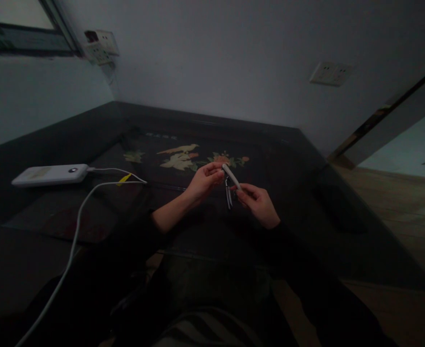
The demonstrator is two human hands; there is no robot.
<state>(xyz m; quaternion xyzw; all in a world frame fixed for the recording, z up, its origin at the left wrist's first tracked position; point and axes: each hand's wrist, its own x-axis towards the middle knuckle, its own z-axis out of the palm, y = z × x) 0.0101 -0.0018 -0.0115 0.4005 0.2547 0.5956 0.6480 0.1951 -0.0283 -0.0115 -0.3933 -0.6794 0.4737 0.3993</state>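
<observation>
A slim, pale bar [232, 177] slants between my two hands above the table; its exact kind is too dim to make out. My left hand [207, 182] pinches its upper end, fingers closed. At the lower end, the thumb and fingers of my right hand [258, 203] are closed on the same bar. A small shiny metal piece [228, 195] hangs just below, between the hands, and appears linked to the bar. Part of it is hidden by shadow and fingers.
The dark table [281, 159] bears a bird-and-flower picture [179, 159]. At left lies a white power bank [53, 175] with a white cable [78, 219] running toward me. Wall sockets [330, 73] sit behind. The table's right edge borders a wooden floor [400, 193].
</observation>
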